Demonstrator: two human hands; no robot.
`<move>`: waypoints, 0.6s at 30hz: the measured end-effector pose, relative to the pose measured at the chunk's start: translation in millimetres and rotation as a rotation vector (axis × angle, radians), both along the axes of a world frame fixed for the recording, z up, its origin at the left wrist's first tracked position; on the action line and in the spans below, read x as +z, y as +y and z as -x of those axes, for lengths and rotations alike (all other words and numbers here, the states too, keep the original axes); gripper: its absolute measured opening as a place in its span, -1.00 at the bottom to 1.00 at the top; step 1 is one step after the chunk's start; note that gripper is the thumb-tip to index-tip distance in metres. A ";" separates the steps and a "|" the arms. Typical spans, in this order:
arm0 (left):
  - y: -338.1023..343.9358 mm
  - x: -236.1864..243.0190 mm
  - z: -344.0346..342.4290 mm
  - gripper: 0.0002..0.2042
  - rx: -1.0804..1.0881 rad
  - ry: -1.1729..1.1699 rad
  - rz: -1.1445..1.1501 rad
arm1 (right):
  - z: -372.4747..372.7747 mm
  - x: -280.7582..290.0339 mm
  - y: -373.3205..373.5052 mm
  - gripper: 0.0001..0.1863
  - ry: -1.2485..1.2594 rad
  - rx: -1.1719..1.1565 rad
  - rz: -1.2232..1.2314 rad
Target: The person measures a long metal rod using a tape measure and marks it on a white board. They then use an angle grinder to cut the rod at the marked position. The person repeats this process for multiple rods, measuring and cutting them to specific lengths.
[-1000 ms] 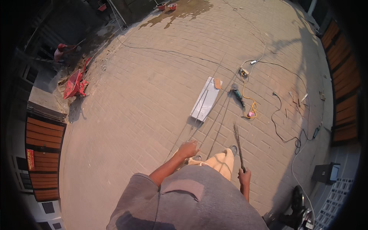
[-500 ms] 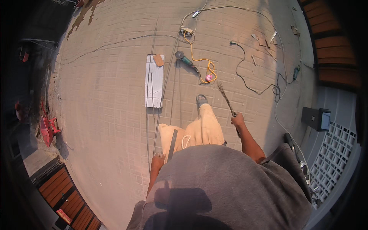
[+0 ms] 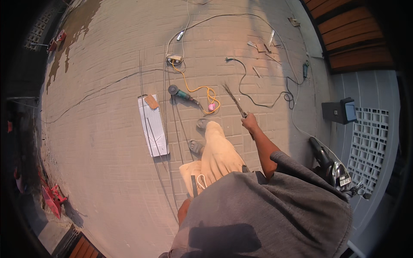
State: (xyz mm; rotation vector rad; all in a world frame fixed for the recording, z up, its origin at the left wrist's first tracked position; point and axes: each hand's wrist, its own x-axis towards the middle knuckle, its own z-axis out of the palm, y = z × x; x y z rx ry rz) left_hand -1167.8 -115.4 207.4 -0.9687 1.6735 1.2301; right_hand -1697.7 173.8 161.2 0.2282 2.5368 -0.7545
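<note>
My right hand (image 3: 249, 122) is closed around a bundle of thin dark strands (image 3: 234, 99), held out in front of me above the paving. The bundle's far end fans out, and its short near end sticks out below my fist. Low at my left side, my left hand (image 3: 184, 208) shows only in part; my grey shirt hides its fingers. Long thin metal rods (image 3: 173, 176) run along the ground close to it. Some of them cross a white board (image 3: 157, 144) that has a brown scrap (image 3: 151, 101) on its far end. A green angle grinder (image 3: 184, 93) lies ahead of my feet.
An orange cord (image 3: 185, 81) runs from a socket block (image 3: 174, 59) to the grinder. Farther right lie a dark cable (image 3: 258, 105), a second green tool (image 3: 305, 69) and loose scraps (image 3: 260, 48). A dark box (image 3: 337, 112) and a motorbike (image 3: 342, 178) stand by the right wall.
My view has swung, so the board, grinder and cables sit lower and farther left. A second sandal shows now. My left hand has gone mostly behind my shirt; my right still grips the bundle.
</note>
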 end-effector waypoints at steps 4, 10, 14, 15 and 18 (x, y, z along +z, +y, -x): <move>9.6 -18.9 -1.0 -0.47 0.068 0.015 0.060 | 26.5 -45.8 -24.0 -0.82 -0.008 0.066 -0.014; 24.5 -35.0 60.6 -0.27 0.055 -0.132 0.132 | 116.7 -103.6 -15.4 -0.68 0.015 0.060 -0.082; 47.8 -43.7 120.0 0.02 0.100 -0.332 0.107 | 167.5 -49.5 -107.1 -0.34 0.057 0.270 -0.471; 55.1 -60.0 122.6 0.04 0.127 -0.330 0.141 | 169.3 -40.5 -119.7 -0.31 0.060 0.337 -0.451; 64.6 -103.5 132.6 0.07 0.250 -0.376 0.284 | 135.4 -47.4 -155.0 -0.21 0.024 0.570 -0.327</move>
